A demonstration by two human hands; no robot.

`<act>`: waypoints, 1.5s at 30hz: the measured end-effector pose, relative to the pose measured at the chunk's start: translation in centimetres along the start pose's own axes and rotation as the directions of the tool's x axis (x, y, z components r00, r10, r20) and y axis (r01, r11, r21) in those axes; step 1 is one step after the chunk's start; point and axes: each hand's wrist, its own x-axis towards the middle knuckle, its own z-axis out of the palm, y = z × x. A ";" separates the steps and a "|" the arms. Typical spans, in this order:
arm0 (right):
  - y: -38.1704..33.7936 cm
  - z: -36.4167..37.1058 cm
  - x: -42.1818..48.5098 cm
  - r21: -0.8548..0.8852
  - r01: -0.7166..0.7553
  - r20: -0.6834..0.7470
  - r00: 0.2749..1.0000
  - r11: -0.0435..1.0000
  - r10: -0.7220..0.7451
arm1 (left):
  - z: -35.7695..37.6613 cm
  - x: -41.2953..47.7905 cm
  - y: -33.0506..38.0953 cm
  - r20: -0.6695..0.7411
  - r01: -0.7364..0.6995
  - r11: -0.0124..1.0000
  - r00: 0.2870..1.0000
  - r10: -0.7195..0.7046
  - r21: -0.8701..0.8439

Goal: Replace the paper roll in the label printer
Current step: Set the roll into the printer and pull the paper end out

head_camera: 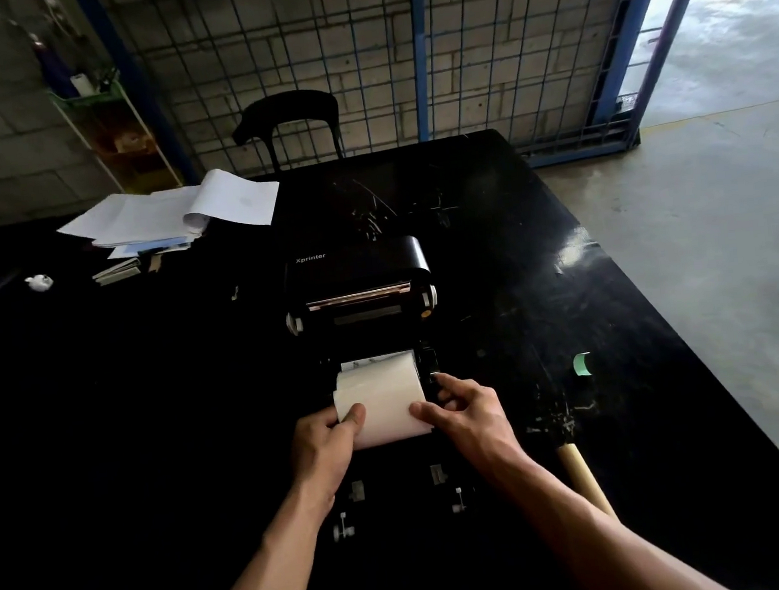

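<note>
Nearest the viewer, small pale fittings on the printer's dark base point(399, 493) are barely legible. The left hand point(328, 441) and right hand point(465, 413) each pinch the paper roll's point(381, 400) loose white sheet, thumbs on top, fingers hidden beneath. The roll appears seated in the open label printer point(361, 288); beyond lie its raised lid, papers point(170, 213) and chair point(287, 121).

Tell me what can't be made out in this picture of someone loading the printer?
All in the head view:
- Printer bay under the paper roll: hidden by the roll and both hands, left, right.
- Small parts near the forearms: lost in darkness on the black table.
- Cardboard tube: partly covered by the right arm.
- Papers: print too small to read.
</note>
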 end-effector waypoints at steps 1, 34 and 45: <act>-0.1 0.1 -0.1 -0.017 0.008 -0.007 1.000 1.000 -0.008 | 0.0 0.1 -0.2 -0.015 -0.005 1.000 1.000 0.005 0.021; 0.9 1.2 -1.0 0.389 -0.115 0.035 0.993 0.914 0.110 | -1.3 0.6 -1.3 -0.110 -0.239 0.944 0.957 0.269 0.228; 1.0 1.1 -1.7 0.384 -0.118 0.010 0.992 0.916 0.124 | -1.2 0.3 -1.7 -0.094 -0.273 0.935 0.949 0.300 0.228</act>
